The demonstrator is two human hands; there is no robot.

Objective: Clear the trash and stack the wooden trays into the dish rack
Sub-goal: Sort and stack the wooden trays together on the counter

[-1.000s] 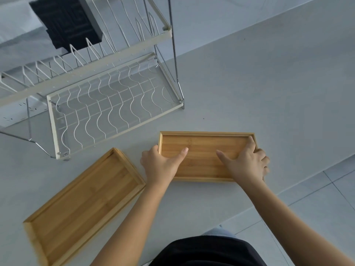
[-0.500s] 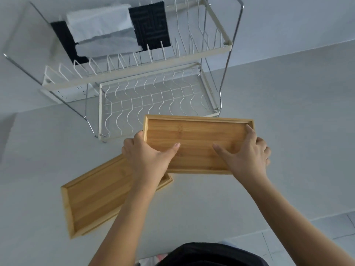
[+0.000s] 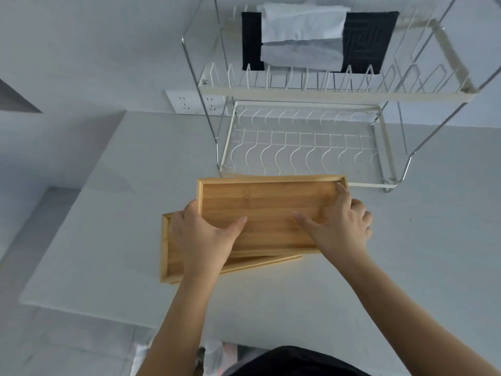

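I hold a wooden tray level above the counter, just in front of the dish rack's lower tier. My left hand grips its left end, thumb inside the tray. My right hand grips its right end, thumb and a fingertip inside. A second wooden tray lies on the counter beneath, mostly hidden by the held tray and my left hand. The two-tier wire dish rack stands at the back; its lower tier holds nothing.
A white cloth and a black mat rest on the rack's upper tier. A wall socket sits behind the rack's left leg. The white counter ends at the near edge, with a plastic bag below.
The held tray has risen off the counter and now hovers over the second tray, closer to the rack. The camera view has swung so the rack sits straight ahead.
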